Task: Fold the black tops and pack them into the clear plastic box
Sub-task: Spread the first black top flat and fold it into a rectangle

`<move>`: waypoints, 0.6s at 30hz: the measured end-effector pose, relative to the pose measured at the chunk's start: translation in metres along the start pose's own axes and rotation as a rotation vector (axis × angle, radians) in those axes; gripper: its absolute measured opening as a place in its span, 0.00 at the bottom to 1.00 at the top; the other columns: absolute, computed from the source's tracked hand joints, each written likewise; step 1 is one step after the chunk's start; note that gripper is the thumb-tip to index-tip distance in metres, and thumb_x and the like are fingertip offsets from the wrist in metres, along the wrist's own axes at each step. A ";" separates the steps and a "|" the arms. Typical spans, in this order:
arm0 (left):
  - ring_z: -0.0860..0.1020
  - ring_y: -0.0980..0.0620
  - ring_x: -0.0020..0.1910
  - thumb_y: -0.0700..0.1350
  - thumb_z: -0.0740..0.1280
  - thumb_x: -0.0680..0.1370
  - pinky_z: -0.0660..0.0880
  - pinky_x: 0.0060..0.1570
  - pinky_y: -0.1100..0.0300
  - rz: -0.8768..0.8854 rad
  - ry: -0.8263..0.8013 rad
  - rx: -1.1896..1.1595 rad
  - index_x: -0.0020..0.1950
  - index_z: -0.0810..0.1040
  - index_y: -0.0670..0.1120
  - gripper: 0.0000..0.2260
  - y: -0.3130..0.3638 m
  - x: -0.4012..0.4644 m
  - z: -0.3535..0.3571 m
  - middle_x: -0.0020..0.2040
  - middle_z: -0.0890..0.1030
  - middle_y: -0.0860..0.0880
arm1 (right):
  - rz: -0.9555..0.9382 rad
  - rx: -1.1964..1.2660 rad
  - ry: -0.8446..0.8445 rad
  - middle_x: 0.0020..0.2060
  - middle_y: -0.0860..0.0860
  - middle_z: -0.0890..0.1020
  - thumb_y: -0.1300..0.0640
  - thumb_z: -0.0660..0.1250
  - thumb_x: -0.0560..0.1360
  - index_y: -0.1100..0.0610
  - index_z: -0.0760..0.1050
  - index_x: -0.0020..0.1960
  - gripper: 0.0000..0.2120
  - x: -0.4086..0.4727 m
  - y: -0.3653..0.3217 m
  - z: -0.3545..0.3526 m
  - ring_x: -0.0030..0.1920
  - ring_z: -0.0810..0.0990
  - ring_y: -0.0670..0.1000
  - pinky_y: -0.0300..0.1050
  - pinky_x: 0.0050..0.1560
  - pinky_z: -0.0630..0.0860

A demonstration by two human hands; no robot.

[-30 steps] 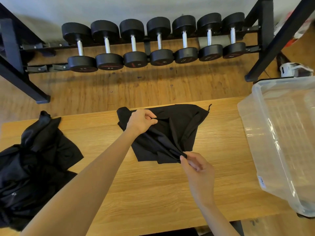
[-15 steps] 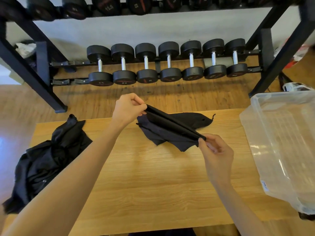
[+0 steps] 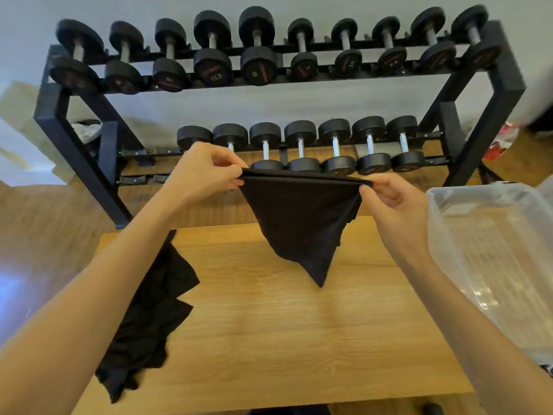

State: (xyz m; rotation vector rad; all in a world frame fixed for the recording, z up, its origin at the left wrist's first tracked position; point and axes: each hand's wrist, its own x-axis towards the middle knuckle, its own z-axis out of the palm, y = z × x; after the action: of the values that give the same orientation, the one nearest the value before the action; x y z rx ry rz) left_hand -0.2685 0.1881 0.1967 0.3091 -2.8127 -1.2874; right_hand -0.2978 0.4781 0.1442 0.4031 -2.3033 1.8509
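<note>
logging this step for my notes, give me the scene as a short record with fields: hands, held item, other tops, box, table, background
left hand: pinches one end of the top's upper edge
right hand: pinches the other end
held item: black top, stretched between the hands, hanging to a point above the table
other tops: black pile on the table's left side, partly behind the left forearm
box: clear plastic box at right, no tops visible inside
table: wooden
background: dumbbell rack

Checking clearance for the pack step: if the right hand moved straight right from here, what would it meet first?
Probably the box: its near wall stands just right of the right hand, which pinches the top. Depth is unclear, so the hand might pass above the rim.
</note>
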 end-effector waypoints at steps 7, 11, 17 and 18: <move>0.84 0.55 0.43 0.41 0.72 0.75 0.79 0.50 0.61 0.090 -0.046 0.080 0.52 0.82 0.48 0.07 0.023 -0.028 -0.030 0.43 0.85 0.51 | -0.005 0.010 -0.076 0.44 0.47 0.84 0.64 0.68 0.77 0.51 0.79 0.49 0.09 0.011 -0.032 -0.012 0.47 0.83 0.43 0.34 0.49 0.78; 0.83 0.53 0.43 0.44 0.71 0.77 0.80 0.41 0.61 0.119 0.037 0.093 0.50 0.81 0.47 0.03 0.023 -0.036 -0.030 0.47 0.83 0.50 | -0.015 -0.031 -0.086 0.45 0.46 0.84 0.63 0.67 0.77 0.51 0.79 0.52 0.08 0.009 -0.038 -0.013 0.49 0.83 0.41 0.33 0.50 0.78; 0.80 0.61 0.39 0.47 0.71 0.76 0.73 0.38 0.65 0.135 0.056 0.024 0.47 0.80 0.49 0.03 0.017 -0.047 -0.036 0.44 0.84 0.53 | 0.008 -0.003 -0.130 0.45 0.48 0.85 0.62 0.66 0.78 0.53 0.79 0.54 0.07 0.006 -0.046 -0.014 0.50 0.84 0.45 0.39 0.51 0.80; 0.80 0.62 0.39 0.47 0.72 0.75 0.72 0.41 0.65 0.142 0.062 0.032 0.46 0.80 0.50 0.03 0.016 -0.049 -0.037 0.42 0.84 0.55 | 0.011 -0.001 -0.140 0.45 0.47 0.85 0.62 0.66 0.78 0.52 0.79 0.54 0.07 0.005 -0.047 -0.015 0.50 0.84 0.45 0.39 0.51 0.81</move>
State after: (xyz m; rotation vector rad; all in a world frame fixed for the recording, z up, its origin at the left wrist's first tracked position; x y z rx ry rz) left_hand -0.2185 0.1800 0.2357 0.1444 -2.7498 -1.1844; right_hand -0.2891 0.4827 0.1930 0.5363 -2.3994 1.8834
